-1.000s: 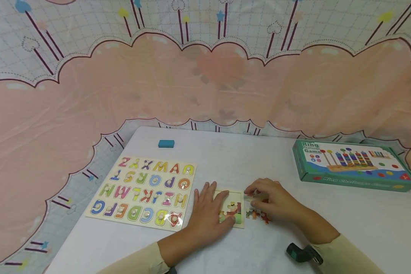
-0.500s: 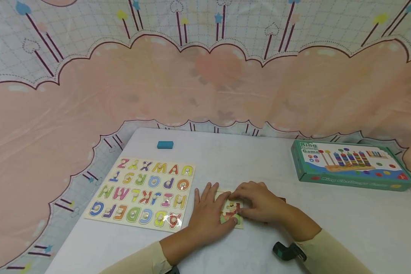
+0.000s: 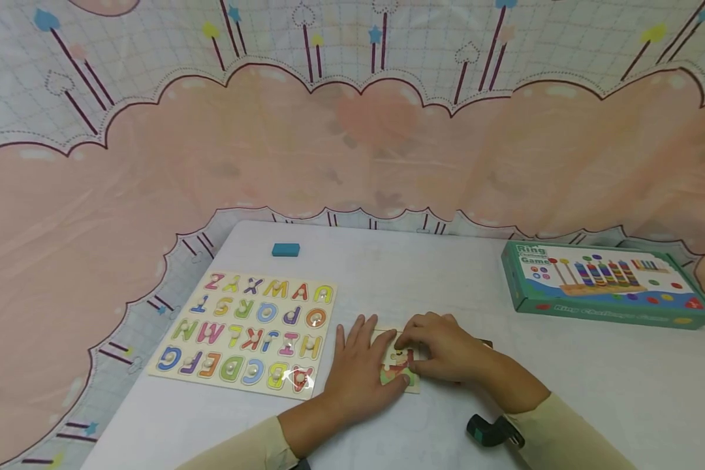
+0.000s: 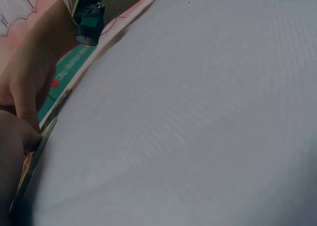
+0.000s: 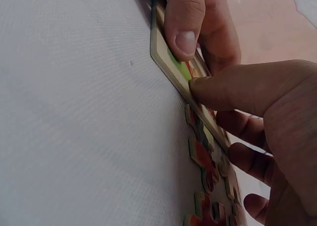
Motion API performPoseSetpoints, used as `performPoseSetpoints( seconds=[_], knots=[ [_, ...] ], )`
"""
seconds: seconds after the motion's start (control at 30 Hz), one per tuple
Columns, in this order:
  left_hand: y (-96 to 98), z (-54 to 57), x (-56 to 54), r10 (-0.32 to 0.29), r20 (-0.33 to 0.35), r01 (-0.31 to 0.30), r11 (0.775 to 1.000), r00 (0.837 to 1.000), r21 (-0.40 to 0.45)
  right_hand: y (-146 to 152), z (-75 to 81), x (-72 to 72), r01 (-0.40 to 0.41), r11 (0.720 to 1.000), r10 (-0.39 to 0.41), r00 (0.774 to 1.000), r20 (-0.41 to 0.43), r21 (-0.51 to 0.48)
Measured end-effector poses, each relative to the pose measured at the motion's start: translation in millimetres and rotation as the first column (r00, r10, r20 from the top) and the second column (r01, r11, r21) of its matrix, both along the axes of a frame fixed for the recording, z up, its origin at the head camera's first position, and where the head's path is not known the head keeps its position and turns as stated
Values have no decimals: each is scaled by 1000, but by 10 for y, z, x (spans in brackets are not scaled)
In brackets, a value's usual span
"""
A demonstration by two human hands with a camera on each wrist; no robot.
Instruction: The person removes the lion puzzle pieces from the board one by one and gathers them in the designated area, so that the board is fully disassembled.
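Observation:
A small wooden jigsaw board (image 3: 412, 389) with a colourful picture lies on the white table. My left hand (image 3: 358, 372) rests on its left side, fingers spread and fairly straight, thumb on the lower edge. Over the board's right side, my right hand (image 3: 446, 349) bends its thumb and index finger together at a jigsaw piece, mostly covered by the fingers. The right wrist view has the right thumb (image 5: 228, 89) touching the picture beside the left thumb (image 5: 185, 32). Several loose jigsaw pieces (image 5: 203, 159) lie along the board's edge, beneath the right hand.
An alphabet puzzle board (image 3: 241, 333) lies to the left, with a blue block (image 3: 285, 250) behind it. At the back right stands a green Ring Challenge Game box (image 3: 608, 284). A black wrist camera (image 3: 493, 431) sits at the right sleeve. A patterned cloth (image 3: 270, 150) hangs behind.
My right hand has moved left from the loose pieces onto the jigsaw board, then stayed there with small finger shifts. The left hand has kept its place on the board.

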State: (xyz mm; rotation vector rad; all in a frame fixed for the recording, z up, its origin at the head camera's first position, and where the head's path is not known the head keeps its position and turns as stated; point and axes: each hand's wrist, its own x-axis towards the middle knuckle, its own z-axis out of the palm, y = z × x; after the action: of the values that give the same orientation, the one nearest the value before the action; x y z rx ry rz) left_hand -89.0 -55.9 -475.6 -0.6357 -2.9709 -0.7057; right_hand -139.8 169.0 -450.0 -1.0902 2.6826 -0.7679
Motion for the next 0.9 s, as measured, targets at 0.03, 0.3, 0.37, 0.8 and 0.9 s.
performPoseSetpoints(
  seconds=[0.03, 0.3, 0.37, 0.8, 0.9],
  knots=[
    [-1, -3, 2, 2, 2, -2, 1000, 1000, -2, -1, 5, -1, -1, 1000, 1, 1000, 8, 0],
    [-5, 11, 8, 4, 31, -4, 1000, 999, 10, -13, 63, -7, 28, 1000, -28, 996, 88, 1],
    [-4, 11, 5, 2, 32, -3, 1000, 999, 12, -20, 71, -5, 33, 999, -32, 995, 95, -2],
    [0, 20, 4, -1, 23, 1, 1000, 1000, -1, -27, 78, -3, 21, 999, -18, 991, 132, -26],
    [0, 18, 5, -3, 19, 3, 1000, 1000, 3, -18, 71, -1, 17, 999, -11, 990, 143, -40]
  ],
)
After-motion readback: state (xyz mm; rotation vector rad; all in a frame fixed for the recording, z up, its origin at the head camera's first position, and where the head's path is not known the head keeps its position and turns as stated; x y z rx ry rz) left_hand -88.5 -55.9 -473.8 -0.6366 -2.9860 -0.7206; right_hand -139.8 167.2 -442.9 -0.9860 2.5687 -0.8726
